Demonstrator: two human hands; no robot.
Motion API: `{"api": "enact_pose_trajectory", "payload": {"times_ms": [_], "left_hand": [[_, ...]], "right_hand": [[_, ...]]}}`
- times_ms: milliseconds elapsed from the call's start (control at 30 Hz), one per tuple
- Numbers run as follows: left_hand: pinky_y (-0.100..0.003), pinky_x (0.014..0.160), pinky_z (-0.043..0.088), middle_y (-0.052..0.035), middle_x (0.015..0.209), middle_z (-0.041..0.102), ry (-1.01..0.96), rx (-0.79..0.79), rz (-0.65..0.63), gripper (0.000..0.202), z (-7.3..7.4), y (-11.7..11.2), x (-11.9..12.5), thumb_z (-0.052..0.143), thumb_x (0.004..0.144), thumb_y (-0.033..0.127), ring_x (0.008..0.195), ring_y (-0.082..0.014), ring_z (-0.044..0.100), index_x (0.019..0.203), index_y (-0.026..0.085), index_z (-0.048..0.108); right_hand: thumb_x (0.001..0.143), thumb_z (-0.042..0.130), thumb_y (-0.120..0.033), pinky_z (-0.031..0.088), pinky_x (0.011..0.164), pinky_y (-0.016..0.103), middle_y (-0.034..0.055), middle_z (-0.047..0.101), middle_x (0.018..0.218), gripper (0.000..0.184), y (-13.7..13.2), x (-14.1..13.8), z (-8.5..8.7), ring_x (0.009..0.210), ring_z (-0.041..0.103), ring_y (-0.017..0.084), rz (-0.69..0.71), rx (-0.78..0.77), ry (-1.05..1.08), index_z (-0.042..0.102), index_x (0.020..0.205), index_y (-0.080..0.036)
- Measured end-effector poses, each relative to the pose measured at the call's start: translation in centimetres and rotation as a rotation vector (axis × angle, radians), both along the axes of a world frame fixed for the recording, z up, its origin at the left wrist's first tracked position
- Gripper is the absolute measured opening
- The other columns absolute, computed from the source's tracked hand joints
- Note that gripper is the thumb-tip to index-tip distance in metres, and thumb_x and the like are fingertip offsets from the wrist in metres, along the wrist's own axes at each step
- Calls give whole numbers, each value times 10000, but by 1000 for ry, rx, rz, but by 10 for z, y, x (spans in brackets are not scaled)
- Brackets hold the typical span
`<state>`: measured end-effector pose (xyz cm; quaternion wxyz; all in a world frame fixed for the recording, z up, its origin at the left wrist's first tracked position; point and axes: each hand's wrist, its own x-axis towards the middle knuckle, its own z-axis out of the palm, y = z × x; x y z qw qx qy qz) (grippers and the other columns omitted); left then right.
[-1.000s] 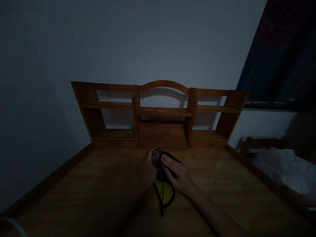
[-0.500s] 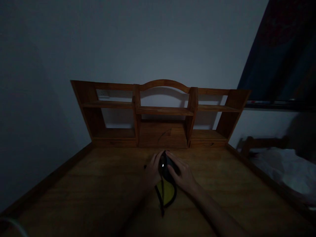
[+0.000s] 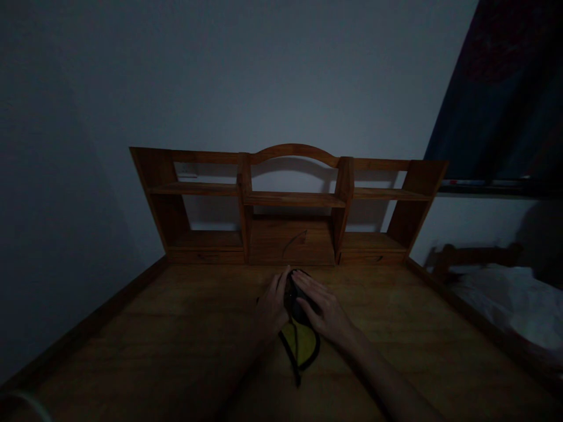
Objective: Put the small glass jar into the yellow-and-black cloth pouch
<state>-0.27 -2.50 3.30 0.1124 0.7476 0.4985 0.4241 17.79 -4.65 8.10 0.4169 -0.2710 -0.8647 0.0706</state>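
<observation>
The room is dim. A small dark object [image 3: 295, 299] sits on the wooden desk [image 3: 176, 328], with a yellow pouch edged in black [image 3: 301, 347] lying just behind it toward me. My left hand [image 3: 271, 308] cups the dark object from the left, fingers curved against it. Over its right side lies my right hand [image 3: 323, 309], fingers extended and pressed on it. What the dark object is cannot be made out.
A wooden shelf unit [image 3: 290, 202] with open compartments stands at the back of the desk against a pale wall. A raised rim runs along the desk's left and right edges. To the right are a wooden bed frame [image 3: 470, 258] and white bedding [image 3: 514, 299].
The shiny end of the dark object, seen raised between my hands one second ago, is now lowered and covered by my fingers. Both hands have closed in over it.
</observation>
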Motion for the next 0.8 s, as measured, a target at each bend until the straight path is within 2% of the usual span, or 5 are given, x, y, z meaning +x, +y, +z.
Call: {"api": "enact_pose_trajectory", "payload": {"times_ms": [133,233,467,567,800], "left_hand": [[-439,1040,454,-146,1415,457,-66,20,13,693,-11,9,-3,501,881,288,1250,-262,524,1515,230,228],[-444,1040,450,-152,1422,464,-90,16,37,631,-15,14,-6,430,913,276,1256,-258,521,1512,212,244],[-444,1031,457,-150,1412,469,-54,24,20,657,-10,11,-9,438,899,253,1262,-258,515,1517,218,217],[-446,1046,446,-149,1398,481,-51,53,21,622,-13,12,-9,433,886,211,1274,-254,498,1489,198,278],[-445,1090,415,-137,1427,453,-32,70,-35,612,-10,6,-5,471,878,223,1300,-249,477,1466,212,300]], "right_hand": [[952,472,-164,405,1134,469,40,431,1505,541,-1,-3,-2,1394,400,231,8,64,-22,388,1476,-268],[940,480,-150,418,1122,477,47,449,1492,550,-2,-6,-3,1393,400,237,16,83,-41,397,1471,-265],[936,485,-159,393,1140,475,60,413,1515,588,-4,-7,-4,1419,352,236,14,99,-104,338,1500,-238],[942,480,-166,390,1142,481,58,389,1529,597,-5,-7,-3,1428,336,238,6,99,-106,313,1510,-238],[954,483,-208,382,1145,489,54,379,1537,562,-7,-6,3,1416,359,251,-31,89,-51,347,1497,-255]]}}
